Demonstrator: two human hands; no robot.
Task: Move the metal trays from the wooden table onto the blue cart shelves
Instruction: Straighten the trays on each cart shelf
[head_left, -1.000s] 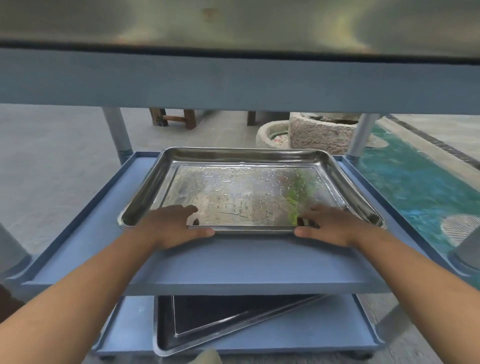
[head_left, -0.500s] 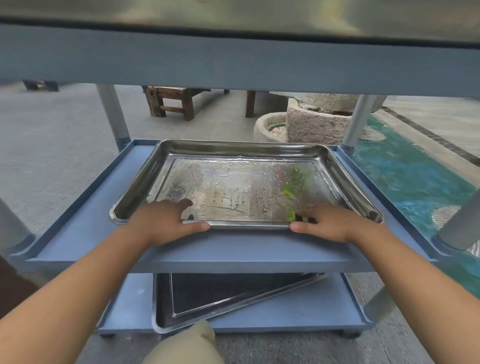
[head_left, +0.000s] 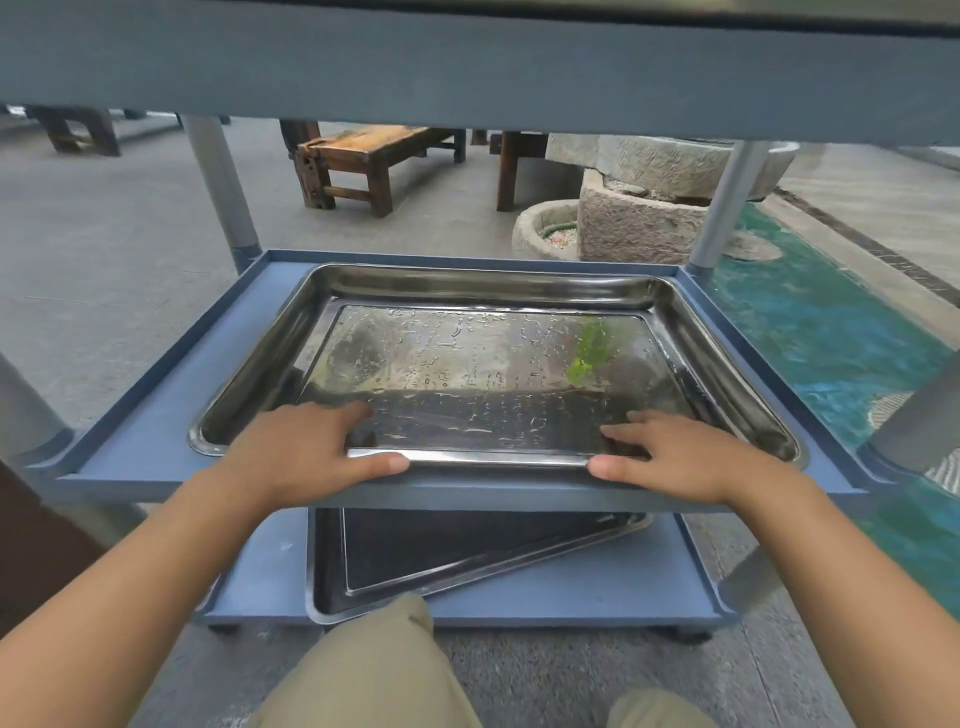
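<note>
wet steel tray (head_left: 488, 364), flat, mid shelf (head_left: 156, 441)

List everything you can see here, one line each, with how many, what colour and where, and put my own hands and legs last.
metal tray: 1, silver, wet, middle cart shelf, both hands on its near rim
second metal tray: 1, silver, dark inside, bottom shelf, lying askew
cart shelves: 3 in view, blue, top one seen only from below
cart posts: 4, grey, at the shelf corners
wooden bench: 1, brown, on the floor behind the cart
stone troughs: a few, grey, behind the cart at right
floor patch: 1, teal, right
left hand: 1, gripping the near rim
right hand: 1, gripping the near rim
knees: 2, khaki trousers, bottom edge
</note>
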